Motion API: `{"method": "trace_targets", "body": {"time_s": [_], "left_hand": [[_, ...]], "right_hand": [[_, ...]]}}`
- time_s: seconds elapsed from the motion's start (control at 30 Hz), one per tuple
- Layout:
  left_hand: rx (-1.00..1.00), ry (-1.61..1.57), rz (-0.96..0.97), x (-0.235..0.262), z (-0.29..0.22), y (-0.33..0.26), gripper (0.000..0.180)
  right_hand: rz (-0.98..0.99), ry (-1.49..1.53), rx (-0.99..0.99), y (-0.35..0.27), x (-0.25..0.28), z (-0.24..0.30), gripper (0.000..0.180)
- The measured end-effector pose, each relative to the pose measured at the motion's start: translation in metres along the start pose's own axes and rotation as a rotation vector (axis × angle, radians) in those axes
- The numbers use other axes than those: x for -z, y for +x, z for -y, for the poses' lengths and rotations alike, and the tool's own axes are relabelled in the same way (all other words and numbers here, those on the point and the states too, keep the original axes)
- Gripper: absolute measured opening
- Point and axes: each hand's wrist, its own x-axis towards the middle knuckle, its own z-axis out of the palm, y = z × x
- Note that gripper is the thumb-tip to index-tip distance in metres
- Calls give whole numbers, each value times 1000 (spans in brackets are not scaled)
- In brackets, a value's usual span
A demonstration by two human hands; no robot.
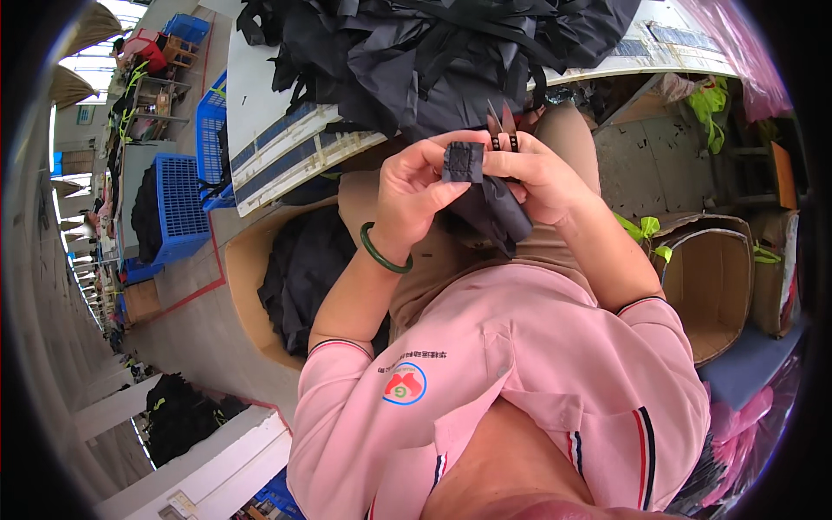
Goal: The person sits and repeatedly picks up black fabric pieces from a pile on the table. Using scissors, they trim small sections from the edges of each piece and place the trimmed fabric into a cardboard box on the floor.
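Note:
My left hand pinches the end of a black fabric strap, where a stitched square faces up. On the other side of that end, my right hand is closed, its thumb against the strap. It also holds a pair of small thread snips, blades pointing away from me and slightly apart. The rest of the strap hangs down from my hands over my lap. Just beyond my hands, a big heap of black fabric pieces lies on the worktable.
At my left stands a cardboard box holding black fabric. An open cardboard box is at my right. Blue plastic crates stand further left. A green plastic bag hangs beneath the table's right side.

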Motion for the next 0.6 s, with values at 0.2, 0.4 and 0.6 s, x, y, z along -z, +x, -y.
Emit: {"method": "trace_targets", "body": {"time_s": [0.2,0.4,0.6], "left_hand": [[31,14,43,5,-5,-5,12],[-113,240,50,8,-6,-15,12],[-319,356,-228,9,2,-9,13]], "right_hand": [[25,15,-87,-3,-5,7,24],[8,-216,-30,-8,-12,12,26],[-307,-889,499,-15,-14,18,22]]}}
